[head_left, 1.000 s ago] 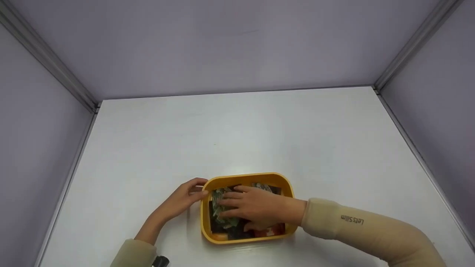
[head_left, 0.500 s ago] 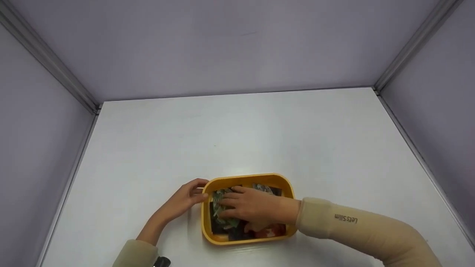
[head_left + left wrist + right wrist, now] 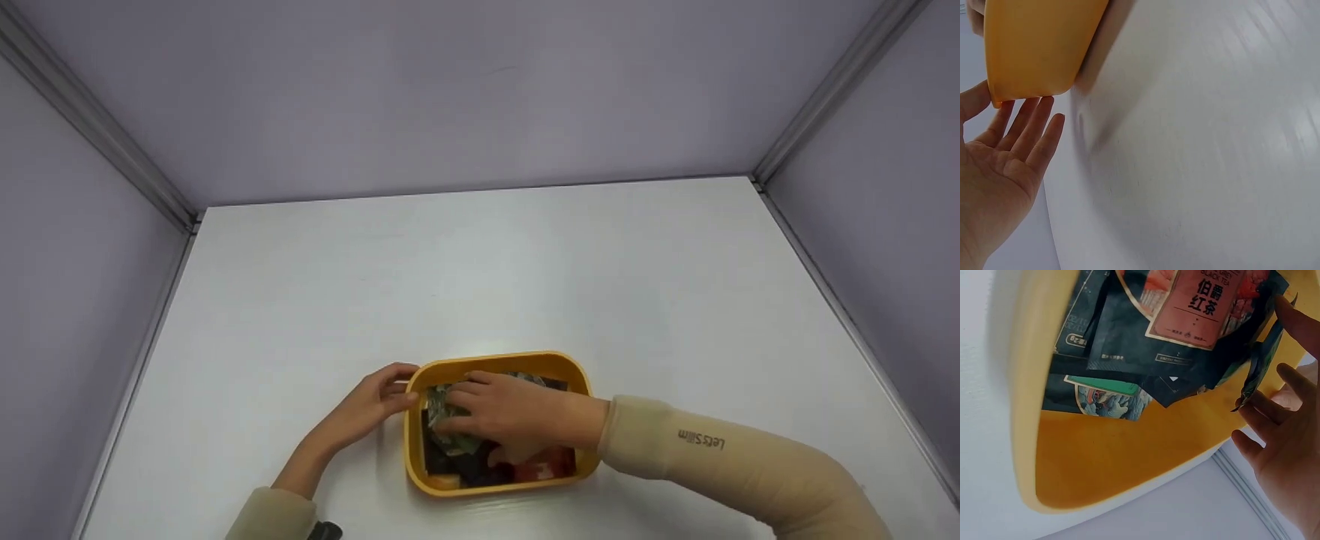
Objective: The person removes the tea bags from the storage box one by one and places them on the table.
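Note:
A yellow plastic box [image 3: 502, 491] with rounded corners stands near the table's front, holding several dark tea packets. My right hand [image 3: 514, 412] reaches inside from the right. In the right wrist view, its thumb and fingers pinch a dark green tea packet [image 3: 1261, 360], seen nearly edge-on. Beneath that hand lies a black tea packet [image 3: 1196, 309] with a red label; another packet with a green band and wave picture [image 3: 1109, 399] lies partly under it. At the box's left end, my left hand [image 3: 1002, 163] touches the outer wall with nearly straight fingers, its thumb against the rim.
A white tabletop [image 3: 480, 270] surrounds the box. Pale walls rise on the left, at the back [image 3: 480, 97] and on the right, with grey metal rails [image 3: 97, 120] at the corners.
My right hand's fingers have drawn in from lying spread over the green packet to a more bent pose around it. The left hand and the box have hardly moved.

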### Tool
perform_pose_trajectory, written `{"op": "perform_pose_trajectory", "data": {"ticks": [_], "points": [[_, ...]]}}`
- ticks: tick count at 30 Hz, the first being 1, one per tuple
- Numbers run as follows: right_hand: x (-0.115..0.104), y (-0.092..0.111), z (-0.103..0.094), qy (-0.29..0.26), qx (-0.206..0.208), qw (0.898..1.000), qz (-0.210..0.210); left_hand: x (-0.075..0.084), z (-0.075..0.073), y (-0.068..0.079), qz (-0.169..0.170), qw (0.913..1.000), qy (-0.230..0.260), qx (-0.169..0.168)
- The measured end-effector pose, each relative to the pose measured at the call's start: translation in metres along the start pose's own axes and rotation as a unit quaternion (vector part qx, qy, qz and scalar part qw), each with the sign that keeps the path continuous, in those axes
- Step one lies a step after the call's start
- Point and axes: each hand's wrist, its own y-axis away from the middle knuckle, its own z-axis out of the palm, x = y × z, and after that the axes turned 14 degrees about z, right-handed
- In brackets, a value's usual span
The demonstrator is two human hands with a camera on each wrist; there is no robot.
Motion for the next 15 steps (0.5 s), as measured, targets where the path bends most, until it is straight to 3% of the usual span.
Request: {"op": "perform_pose_trajectory", "data": {"ticks": [8,15], "points": [[0.009,0.003,-0.014,-0.044,0.028,0.999,-0.013,-0.004,0.000,0.005,-0.001,1.0000,-0.007,0.001],[0.027,0.006,-0.028,-0.080,0.048,0.996,0.018,-0.002,0.000,0.003,-0.001,1.0000,-0.002,0.004]]}}
